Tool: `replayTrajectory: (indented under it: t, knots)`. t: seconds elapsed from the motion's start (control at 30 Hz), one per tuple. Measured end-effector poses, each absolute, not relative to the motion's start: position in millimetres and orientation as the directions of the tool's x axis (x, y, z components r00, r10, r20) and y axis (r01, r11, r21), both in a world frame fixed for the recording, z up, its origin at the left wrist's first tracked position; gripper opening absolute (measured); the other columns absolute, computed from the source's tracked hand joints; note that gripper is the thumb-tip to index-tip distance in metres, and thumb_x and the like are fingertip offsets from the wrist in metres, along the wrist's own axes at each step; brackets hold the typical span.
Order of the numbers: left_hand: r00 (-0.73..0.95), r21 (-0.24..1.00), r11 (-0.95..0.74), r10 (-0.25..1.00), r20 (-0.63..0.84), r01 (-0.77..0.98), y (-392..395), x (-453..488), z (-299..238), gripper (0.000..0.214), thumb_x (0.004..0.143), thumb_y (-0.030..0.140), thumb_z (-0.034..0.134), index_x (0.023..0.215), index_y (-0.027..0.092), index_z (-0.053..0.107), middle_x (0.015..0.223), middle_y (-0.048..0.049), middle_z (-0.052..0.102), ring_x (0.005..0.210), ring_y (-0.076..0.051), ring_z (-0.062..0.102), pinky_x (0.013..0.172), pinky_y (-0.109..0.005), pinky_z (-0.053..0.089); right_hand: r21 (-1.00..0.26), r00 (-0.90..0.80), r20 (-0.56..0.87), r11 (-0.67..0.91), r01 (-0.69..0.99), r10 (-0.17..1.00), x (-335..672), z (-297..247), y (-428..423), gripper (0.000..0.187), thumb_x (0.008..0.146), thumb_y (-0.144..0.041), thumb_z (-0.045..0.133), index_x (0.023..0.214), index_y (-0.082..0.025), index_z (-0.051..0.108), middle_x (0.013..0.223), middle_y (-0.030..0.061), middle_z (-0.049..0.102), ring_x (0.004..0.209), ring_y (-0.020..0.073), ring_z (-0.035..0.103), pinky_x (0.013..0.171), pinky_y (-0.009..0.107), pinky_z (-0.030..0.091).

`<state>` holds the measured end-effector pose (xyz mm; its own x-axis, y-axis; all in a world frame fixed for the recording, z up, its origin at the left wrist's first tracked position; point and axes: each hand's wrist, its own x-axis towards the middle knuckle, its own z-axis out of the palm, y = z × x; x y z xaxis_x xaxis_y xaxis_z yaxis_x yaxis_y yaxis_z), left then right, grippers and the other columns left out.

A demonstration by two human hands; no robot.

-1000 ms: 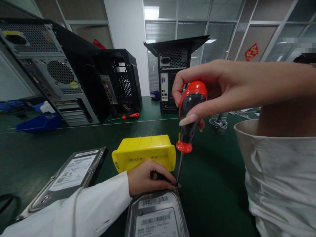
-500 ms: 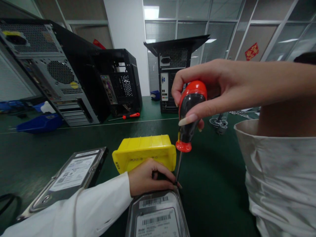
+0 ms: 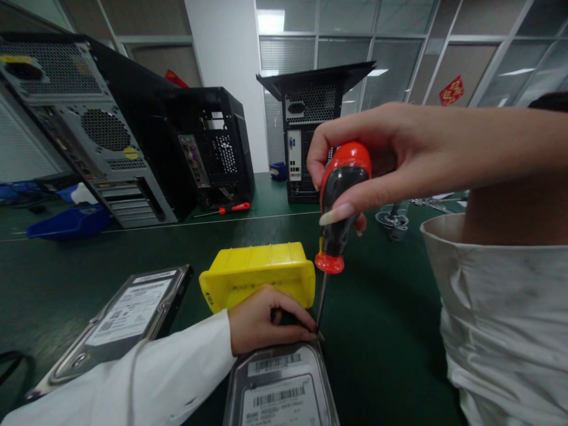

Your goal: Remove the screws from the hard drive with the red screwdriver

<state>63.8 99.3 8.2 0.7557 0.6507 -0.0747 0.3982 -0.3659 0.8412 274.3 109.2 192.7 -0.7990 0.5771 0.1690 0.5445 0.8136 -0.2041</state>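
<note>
Hard drive point(image 3: 281, 384), silver with a barcoded label facing up, lies at the bottom middle of the view on the dark green surface point(image 3: 381, 355), its near end cut off by the frame. A red and black screwdriver point(image 3: 339, 183) stands over its far right corner, shaft slanting slightly, with the tip hidden among fingertips. The right hand point(image 3: 381, 133) is closed round the handle, thumb pressed along the side. The left hand point(image 3: 260, 322) rests along the drive's far edge, fingers bent and fingertips gathered beside the screwdriver's tip; I cannot tell whether they pinch anything. Just beyond that hand sits a yellow bin point(image 3: 264, 257). Off to the left, a second drive point(image 3: 133, 302) lies label up, partly behind a white sleeve point(image 3: 177, 373). Farther back, another screwdriver point(image 3: 235, 207) lies before an opened black computer case point(image 3: 228, 112), with a blue bin point(image 3: 68, 222) at far left.
</note>
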Motion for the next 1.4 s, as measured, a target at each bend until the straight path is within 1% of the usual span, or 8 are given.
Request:
replayTrajectory:
  t: [0.1,0.27,0.43,0.57,0.77,1.07,1.23,1.4]
  knots:
    - [0.750,0.849,-0.350,0.657,-0.078,0.396,99.2,64.3,6.9,0.028,0.074,0.036,0.063,0.087,0.013,0.070,0.083,-0.0063,0.069,0.064,-0.011,0.055,0.051,-0.019,0.036,-0.199,-0.804,0.169,0.819,0.539,0.570,272.9,192.0,109.1,0.038,0.074,-0.056,0.056,0.096,-0.024,0.054,0.087,-0.0051,0.058,0.066,0.0038,0.059,0.044,0.007,0.046]
    - [0.763,0.880,-0.329,0.644,-0.058,0.344,99.0,64.5,4.6,0.028,0.074,0.035,0.063,0.090,0.013,0.070,0.089,-0.0073,0.070,0.075,-0.014,0.059,0.058,-0.020,0.041,-0.212,-0.794,0.166,0.808,0.550,0.585,273.3,192.4,109.8,0.039,0.073,-0.056,0.057,0.097,-0.024,0.054,0.088,-0.0057,0.058,0.067,0.0035,0.059,0.045,0.006,0.046]
    - [0.765,0.897,-0.302,0.642,-0.059,0.323,98.3,65.2,4.5,0.026,0.074,0.034,0.063,0.088,0.013,0.069,0.088,-0.0072,0.070,0.078,-0.015,0.061,0.062,-0.021,0.044,-0.214,-0.805,0.172,0.820,0.532,0.567,274.2,192.7,109.6,0.040,0.073,-0.057,0.056,0.098,-0.024,0.054,0.091,-0.0053,0.058,0.068,0.0037,0.060,0.047,0.007,0.048]
    - [0.759,0.876,-0.329,0.648,-0.062,0.352,98.3,65.5,6.1,0.024,0.074,0.033,0.063,0.085,0.012,0.070,0.086,-0.0073,0.070,0.075,-0.015,0.060,0.061,-0.021,0.044,-0.160,-0.801,0.194,0.824,0.544,0.566,273.2,191.8,108.4,0.040,0.072,-0.058,0.056,0.095,-0.025,0.055,0.087,-0.0062,0.058,0.067,0.0030,0.058,0.046,0.009,0.044]
    - [0.771,0.869,-0.351,0.635,-0.053,0.349,99.6,64.5,5.0,0.024,0.075,0.033,0.063,0.085,0.012,0.070,0.086,-0.0084,0.070,0.074,-0.015,0.060,0.060,-0.022,0.043,-0.192,-0.778,0.170,0.794,0.577,0.606,273.8,192.5,109.1,0.043,0.070,-0.059,0.057,0.098,-0.026,0.055,0.086,-0.0066,0.058,0.064,0.0029,0.058,0.046,0.010,0.044]
    - [0.770,0.860,-0.365,0.636,-0.050,0.357,99.4,63.6,4.1,0.023,0.076,0.030,0.062,0.086,0.011,0.070,0.089,-0.0091,0.071,0.073,-0.014,0.060,0.058,-0.022,0.042,-0.138,-0.812,0.193,0.834,0.534,0.551,275.7,192.6,110.9,0.039,0.073,-0.057,0.055,0.095,-0.026,0.055,0.087,-0.0094,0.058,0.067,0.0012,0.057,0.046,0.007,0.043]
    - [0.782,0.877,-0.355,0.622,-0.037,0.323,99.3,64.0,5.2,0.022,0.076,0.028,0.061,0.088,0.011,0.070,0.091,-0.0092,0.070,0.076,-0.015,0.061,0.058,-0.021,0.042,-0.141,-0.804,0.180,0.824,0.549,0.567,276.5,192.8,111.2,0.042,0.072,-0.058,0.054,0.099,-0.027,0.055,0.087,-0.0102,0.057,0.067,-0.0003,0.056,0.046,0.005,0.042]
    - [0.787,0.850,-0.390,0.615,-0.046,0.354,100.6,62.9,6.9,0.025,0.078,0.030,0.060,0.093,0.012,0.070,0.087,-0.0078,0.070,0.065,-0.011,0.056,0.050,-0.020,0.034,-0.133,-0.824,0.185,0.845,0.518,0.535,275.3,192.7,110.1,0.040,0.072,-0.057,0.054,0.095,-0.025,0.055,0.085,-0.0107,0.056,0.065,-0.0012,0.057,0.044,0.004,0.040]
